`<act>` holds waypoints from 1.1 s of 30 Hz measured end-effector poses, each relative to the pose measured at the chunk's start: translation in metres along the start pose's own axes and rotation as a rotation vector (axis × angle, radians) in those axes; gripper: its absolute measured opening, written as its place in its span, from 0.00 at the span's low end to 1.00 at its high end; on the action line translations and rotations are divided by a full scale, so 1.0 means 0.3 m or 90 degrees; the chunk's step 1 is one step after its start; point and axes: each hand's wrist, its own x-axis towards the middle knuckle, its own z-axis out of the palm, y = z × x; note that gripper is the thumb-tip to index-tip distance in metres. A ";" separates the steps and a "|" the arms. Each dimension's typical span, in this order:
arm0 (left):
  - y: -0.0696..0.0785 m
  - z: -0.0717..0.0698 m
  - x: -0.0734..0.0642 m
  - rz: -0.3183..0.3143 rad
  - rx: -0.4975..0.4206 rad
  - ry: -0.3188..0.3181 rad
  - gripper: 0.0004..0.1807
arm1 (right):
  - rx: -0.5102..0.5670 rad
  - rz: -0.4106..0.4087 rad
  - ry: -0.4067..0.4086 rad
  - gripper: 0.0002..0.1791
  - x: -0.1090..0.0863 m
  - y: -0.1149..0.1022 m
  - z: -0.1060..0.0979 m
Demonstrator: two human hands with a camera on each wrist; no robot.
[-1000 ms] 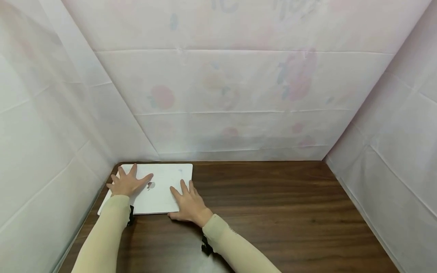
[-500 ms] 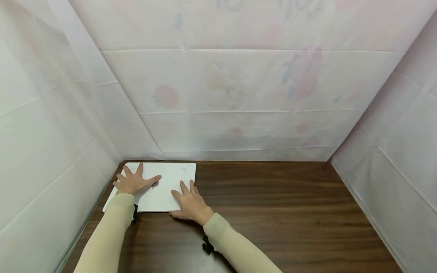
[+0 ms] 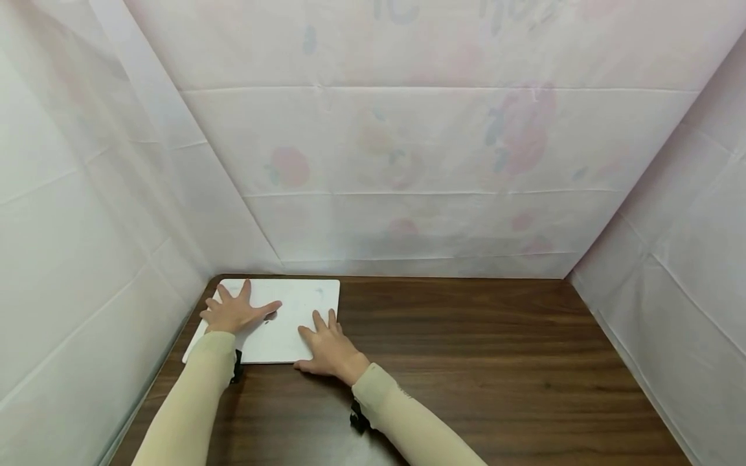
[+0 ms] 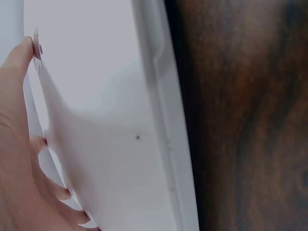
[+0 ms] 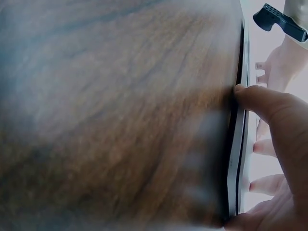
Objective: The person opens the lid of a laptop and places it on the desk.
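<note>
Atop a closed white laptop (image 3: 274,334) on the counter (image 3: 495,362), the left hand (image 3: 232,314) and right hand (image 3: 333,353) rest, fingers spread wide.

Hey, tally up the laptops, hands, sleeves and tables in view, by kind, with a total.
Laptop: 1
Hands: 2 (left hand, right hand)
Sleeves: 2 (left sleeve, right sleeve)
Table: 1
Total: 6
</note>
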 end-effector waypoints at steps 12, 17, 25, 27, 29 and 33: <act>0.024 -0.011 -0.014 -0.006 -0.003 -0.004 0.72 | 0.004 -0.006 -0.004 0.39 -0.006 0.014 -0.021; 0.037 -0.008 -0.013 -0.013 -0.003 -0.005 0.73 | 0.004 -0.002 -0.009 0.39 -0.004 0.026 -0.022; 0.055 0.007 -0.004 -0.016 -0.004 0.003 0.73 | 0.001 -0.007 -0.006 0.39 -0.006 0.046 -0.022; 0.060 0.013 -0.006 -0.017 -0.001 0.002 0.73 | 0.001 -0.009 -0.008 0.39 -0.012 0.051 -0.019; 0.067 0.018 -0.010 -0.018 -0.004 0.000 0.73 | 0.003 -0.011 -0.006 0.39 -0.018 0.055 -0.017; 0.073 0.019 -0.017 -0.015 -0.015 0.000 0.73 | 0.004 -0.017 -0.001 0.39 -0.025 0.065 -0.014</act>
